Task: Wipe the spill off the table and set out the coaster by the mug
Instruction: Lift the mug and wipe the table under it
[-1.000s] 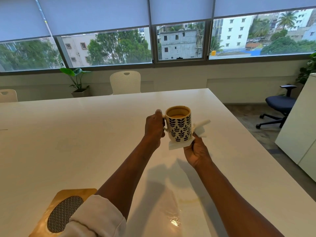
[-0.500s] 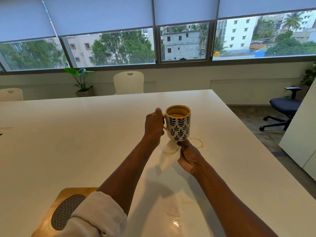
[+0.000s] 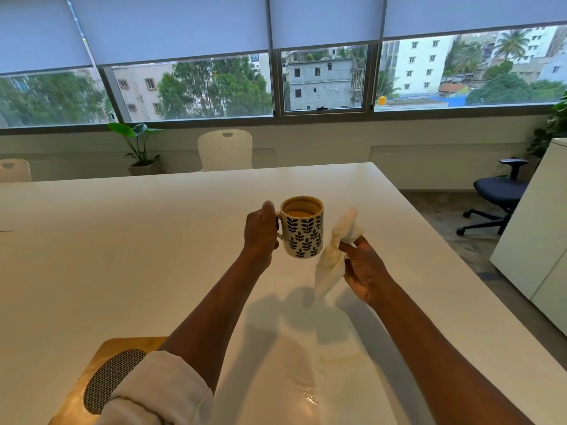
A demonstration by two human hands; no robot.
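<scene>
At the near left edge of the large white table (image 3: 122,271) lies a square wooden coaster with a dark woven round insert (image 3: 107,381), partly covered by the rolled white sleeve (image 3: 159,391) of the left arm. To its right, near the table's near centre, a faint pale-brown ring of spilled liquid (image 3: 339,358) and a small wet glint (image 3: 310,395) mark the surface.

Farther out, both hands are raised above the table. The left hand (image 3: 260,231) grips the handle of a cream ceramic mug with a dark blue leaf pattern (image 3: 303,233); the mug is upright, off the table, and contains light brown liquid. Just to the right of the mug, the right hand (image 3: 365,268) pinches a crumpled white paper napkin with yellowish stains (image 3: 333,259) between thumb and fingers; the napkin hangs clear of the table.

Beyond the far edge stand a white perforated plastic chair (image 3: 225,148) and a potted green plant (image 3: 138,148). A dark blue office chair (image 3: 497,194) stands far right.
</scene>
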